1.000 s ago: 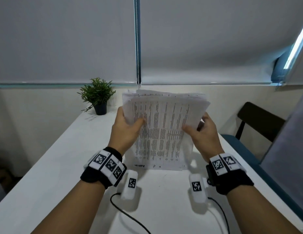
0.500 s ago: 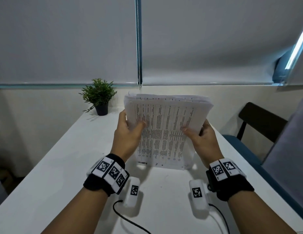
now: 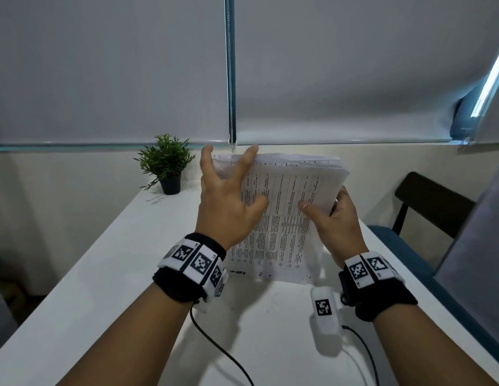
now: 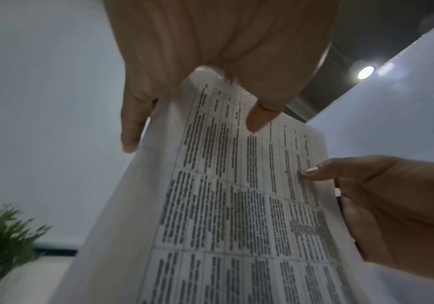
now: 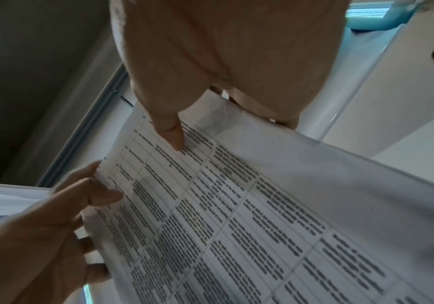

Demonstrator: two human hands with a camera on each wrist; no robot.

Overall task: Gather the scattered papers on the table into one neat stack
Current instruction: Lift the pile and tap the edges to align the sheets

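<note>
A stack of printed papers [image 3: 284, 218] stands upright with its bottom edge on the white table [image 3: 103, 260]. My left hand [image 3: 231, 190] is at the stack's upper left corner. Its thumb lies on the front sheet and its spread fingers reach up to the top edge. In the left wrist view the corner of the papers [image 4: 236, 205] sits between thumb and fingers. My right hand [image 3: 326, 215] grips the right edge, thumb on the front and fingers behind. The right wrist view shows that thumb pressing the front sheet of the papers [image 5: 236, 205].
A small potted plant [image 3: 167, 165] stands at the table's far left, against the wall. A dark chair [image 3: 432, 207] with a blue seat is off the right edge. Black cables [image 3: 220, 349] run from my wrists over the near table.
My left hand has slid up from the stack's left edge to its top left corner, fingers now spread. The stack has stayed upright on the table, and the right hand keeps its grip.
</note>
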